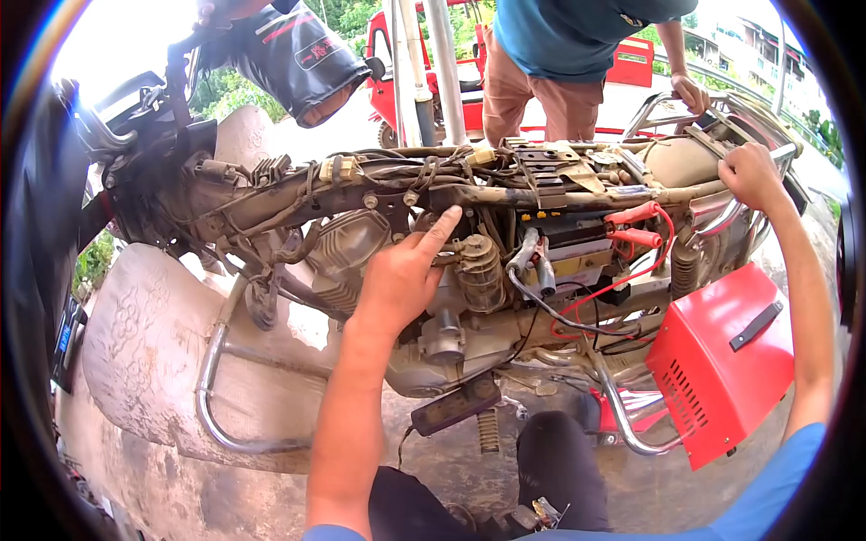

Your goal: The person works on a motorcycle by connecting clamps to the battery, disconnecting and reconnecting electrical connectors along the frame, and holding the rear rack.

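A stripped motorcycle (pixel 343 180) stands across the view with its frame and wiring bare. My left hand (pixel 401 279) reaches up to its middle, index finger stretched out against or just below the frame tube (pixel 505 196); nothing shows in this hand. My right hand (pixel 753 176) is closed around a bar of the rear rack (pixel 783 155). Between my hands, a red-handled clamp (pixel 634 215) and a grey clamp (pixel 532 252) sit at the battery (pixel 577 261), with cables hanging from both. A dusty cylindrical part (pixel 481 270) lies just right of my left hand.
A red metal box (pixel 722 356) with vents and a black handle stands below my right forearm. Chrome guard bars (pixel 212 379) stick out towards me. Across the motorcycle stands a person in a blue shirt (pixel 577 41), one hand (pixel 690 93) on the rack. A red vehicle (pixel 383 81) is behind.
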A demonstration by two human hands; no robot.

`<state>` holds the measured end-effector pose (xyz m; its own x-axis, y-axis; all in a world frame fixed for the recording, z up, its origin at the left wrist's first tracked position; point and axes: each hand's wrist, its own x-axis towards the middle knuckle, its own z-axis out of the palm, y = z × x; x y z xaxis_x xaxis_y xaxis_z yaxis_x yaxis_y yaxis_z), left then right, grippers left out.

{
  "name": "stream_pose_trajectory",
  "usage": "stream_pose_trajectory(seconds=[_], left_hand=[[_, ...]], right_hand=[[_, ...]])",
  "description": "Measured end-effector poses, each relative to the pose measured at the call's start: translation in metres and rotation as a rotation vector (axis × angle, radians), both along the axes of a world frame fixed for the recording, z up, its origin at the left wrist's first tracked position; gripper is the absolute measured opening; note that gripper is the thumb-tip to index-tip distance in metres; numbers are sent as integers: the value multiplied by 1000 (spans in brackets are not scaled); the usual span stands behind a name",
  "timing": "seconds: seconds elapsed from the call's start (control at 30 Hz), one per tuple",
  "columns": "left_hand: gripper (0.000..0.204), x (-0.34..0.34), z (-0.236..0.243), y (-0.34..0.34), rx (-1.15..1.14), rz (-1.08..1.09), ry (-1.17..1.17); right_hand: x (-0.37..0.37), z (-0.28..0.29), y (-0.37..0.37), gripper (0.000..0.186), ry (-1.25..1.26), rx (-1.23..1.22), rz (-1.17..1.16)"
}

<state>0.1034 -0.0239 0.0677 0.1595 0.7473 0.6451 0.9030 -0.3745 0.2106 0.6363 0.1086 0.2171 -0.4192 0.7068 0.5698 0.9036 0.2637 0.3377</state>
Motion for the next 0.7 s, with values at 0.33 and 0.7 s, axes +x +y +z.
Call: stream_pose_trajectory(seconds=[0.33, 0.7], left_hand=[[22, -19, 43, -1, -133, -283, -718], [25, 17, -33, -47, 280, -21, -916]], right_hand=[[-1, 1, -2, 32, -6, 13, -7], [1, -2, 4, 31, 1, -31, -17]])
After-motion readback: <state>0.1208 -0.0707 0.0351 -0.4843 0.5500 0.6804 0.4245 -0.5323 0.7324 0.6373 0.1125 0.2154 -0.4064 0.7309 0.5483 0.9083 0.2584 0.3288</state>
